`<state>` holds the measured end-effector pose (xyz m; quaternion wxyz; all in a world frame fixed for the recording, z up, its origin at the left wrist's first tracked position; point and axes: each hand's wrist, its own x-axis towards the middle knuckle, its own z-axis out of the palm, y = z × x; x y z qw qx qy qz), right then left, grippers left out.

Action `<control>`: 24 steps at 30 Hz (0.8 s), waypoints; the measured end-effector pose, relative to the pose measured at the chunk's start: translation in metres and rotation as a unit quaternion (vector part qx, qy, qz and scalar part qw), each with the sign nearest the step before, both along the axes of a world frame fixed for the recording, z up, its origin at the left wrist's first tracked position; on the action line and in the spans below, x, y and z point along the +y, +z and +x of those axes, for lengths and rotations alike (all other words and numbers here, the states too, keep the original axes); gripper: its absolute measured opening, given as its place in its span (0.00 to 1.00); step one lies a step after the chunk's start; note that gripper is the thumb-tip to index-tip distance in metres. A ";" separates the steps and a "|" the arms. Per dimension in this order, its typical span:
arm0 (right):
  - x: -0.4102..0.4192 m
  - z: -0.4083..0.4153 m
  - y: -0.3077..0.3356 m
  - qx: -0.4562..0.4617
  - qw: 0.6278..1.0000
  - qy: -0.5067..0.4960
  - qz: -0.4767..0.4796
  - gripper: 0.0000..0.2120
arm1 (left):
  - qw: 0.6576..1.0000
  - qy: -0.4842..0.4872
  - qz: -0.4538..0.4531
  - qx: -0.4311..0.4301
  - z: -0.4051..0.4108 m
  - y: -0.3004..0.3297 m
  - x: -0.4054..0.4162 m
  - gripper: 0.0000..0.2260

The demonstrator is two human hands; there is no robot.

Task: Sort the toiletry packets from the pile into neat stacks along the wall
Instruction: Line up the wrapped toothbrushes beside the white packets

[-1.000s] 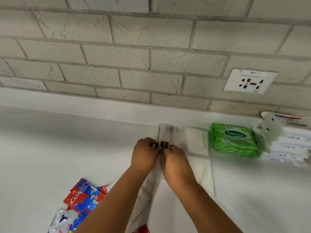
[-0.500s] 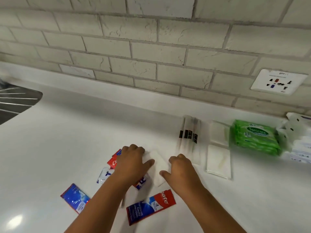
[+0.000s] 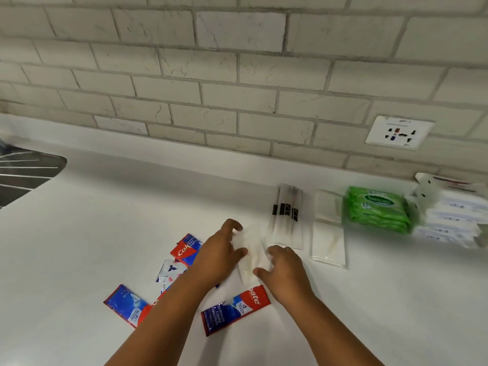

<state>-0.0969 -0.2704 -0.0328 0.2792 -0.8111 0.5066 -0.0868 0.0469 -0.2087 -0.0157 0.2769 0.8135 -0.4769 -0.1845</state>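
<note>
My left hand [image 3: 217,250] and my right hand [image 3: 286,270] meet over a clear white packet [image 3: 250,256] at the edge of the pile, each pinching a side of it between thumb and curled fingers. The packet is blurred. Around my hands lie red and blue Colgate sachets [image 3: 235,307], another [image 3: 126,305] and a third [image 3: 186,248], plus a white sachet [image 3: 169,272] partly under my left forearm. Along the wall stand clear packets with black bands [image 3: 286,217], flat white packets [image 3: 328,233], green Sanicare wipes [image 3: 377,210] and white packs [image 3: 449,215].
A steel sink drainer [image 3: 23,173] sits at the far left of the white counter [image 3: 105,220]. A wall socket [image 3: 398,132] is set in the brick wall above the stacks.
My hands left the black-banded packets by the wall, drew back to the pile and took hold of the clear white packet. The view swung left, showing the sink.
</note>
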 end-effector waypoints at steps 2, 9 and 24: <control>-0.005 -0.011 0.001 -0.064 0.997 -0.034 0.022 0.25 | 0.995 -0.015 -0.034 0.090 -0.007 0.009 -0.005 0.16; -0.021 -0.053 0.019 -0.296 0.937 -0.138 0.123 0.02 | 0.953 -0.012 -0.109 0.284 -0.026 0.024 -0.027 0.19; -0.095 -0.126 0.001 -0.372 0.884 -0.253 0.126 0.03 | 0.939 0.061 -0.108 0.320 -0.120 -0.002 -0.118 0.09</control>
